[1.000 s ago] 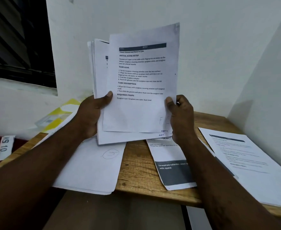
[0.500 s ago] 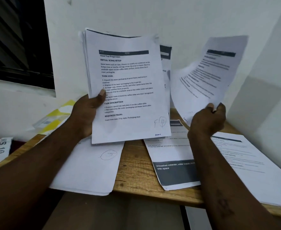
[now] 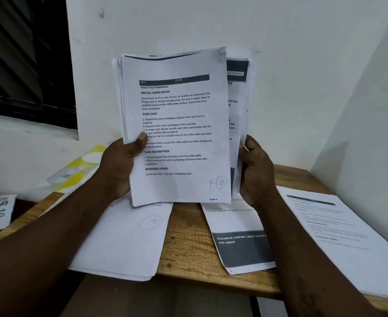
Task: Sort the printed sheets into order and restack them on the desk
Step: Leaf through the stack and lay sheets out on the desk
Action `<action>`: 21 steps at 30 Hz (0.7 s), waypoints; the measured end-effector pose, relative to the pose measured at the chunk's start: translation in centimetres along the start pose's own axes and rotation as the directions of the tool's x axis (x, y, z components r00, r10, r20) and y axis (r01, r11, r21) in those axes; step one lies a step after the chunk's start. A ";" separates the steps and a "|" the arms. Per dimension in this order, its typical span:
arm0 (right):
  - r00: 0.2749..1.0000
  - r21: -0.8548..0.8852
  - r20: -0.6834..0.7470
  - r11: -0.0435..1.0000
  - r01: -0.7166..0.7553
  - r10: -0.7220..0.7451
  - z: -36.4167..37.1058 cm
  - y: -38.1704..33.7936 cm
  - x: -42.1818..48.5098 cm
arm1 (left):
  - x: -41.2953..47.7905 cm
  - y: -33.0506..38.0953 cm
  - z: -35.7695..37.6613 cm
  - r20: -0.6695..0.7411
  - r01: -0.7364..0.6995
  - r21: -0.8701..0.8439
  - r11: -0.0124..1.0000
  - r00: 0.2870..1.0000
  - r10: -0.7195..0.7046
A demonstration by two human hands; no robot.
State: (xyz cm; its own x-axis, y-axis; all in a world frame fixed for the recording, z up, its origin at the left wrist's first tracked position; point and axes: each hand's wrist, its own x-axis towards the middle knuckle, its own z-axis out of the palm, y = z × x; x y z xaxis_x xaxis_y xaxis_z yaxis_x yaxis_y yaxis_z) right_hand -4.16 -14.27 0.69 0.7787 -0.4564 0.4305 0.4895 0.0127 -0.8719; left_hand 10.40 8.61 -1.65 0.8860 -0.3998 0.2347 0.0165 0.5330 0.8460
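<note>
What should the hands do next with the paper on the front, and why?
Probably the right hand should peel off the front sheet, marked with a circled 4, and lay it on one of the piles on the desk. The left hand grips the held stack upright, the right hand holds its right edge, and more sheets show behind.

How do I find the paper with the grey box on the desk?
Start at the wooden desk in the corner. Three lots of paper lie flat on it; pick the middle sheet, just below the right hand. Only it has a dark grey band with white words beginning "Unwashed colander".
</note>
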 end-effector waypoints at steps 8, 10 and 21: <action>0.994 -0.178 0.107 0.984 0.024 -0.005 0.4 0.5 -0.6 | 0.2 -0.2 0.1 -0.048 -0.008 0.022 1.000 0.999 0.009; 0.996 -0.299 0.087 0.952 0.059 -0.035 0.3 0.7 -0.5 | 0.2 -0.3 0.1 -0.046 -0.010 0.037 0.999 0.999 0.011; 0.994 -0.297 -0.092 0.954 0.032 -0.063 0.5 2.0 -0.1 | -0.2 -0.2 0.7 0.087 -0.189 0.155 0.970 0.980 0.177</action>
State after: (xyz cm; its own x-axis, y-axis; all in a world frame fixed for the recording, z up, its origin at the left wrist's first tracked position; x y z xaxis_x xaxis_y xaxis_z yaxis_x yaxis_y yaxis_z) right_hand -3.10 -13.79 -1.00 0.7070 -0.5365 0.4608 0.3761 -0.2665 -0.8874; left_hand 9.85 8.05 -1.53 0.8313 -0.3625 0.4212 -0.2229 0.4768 0.8503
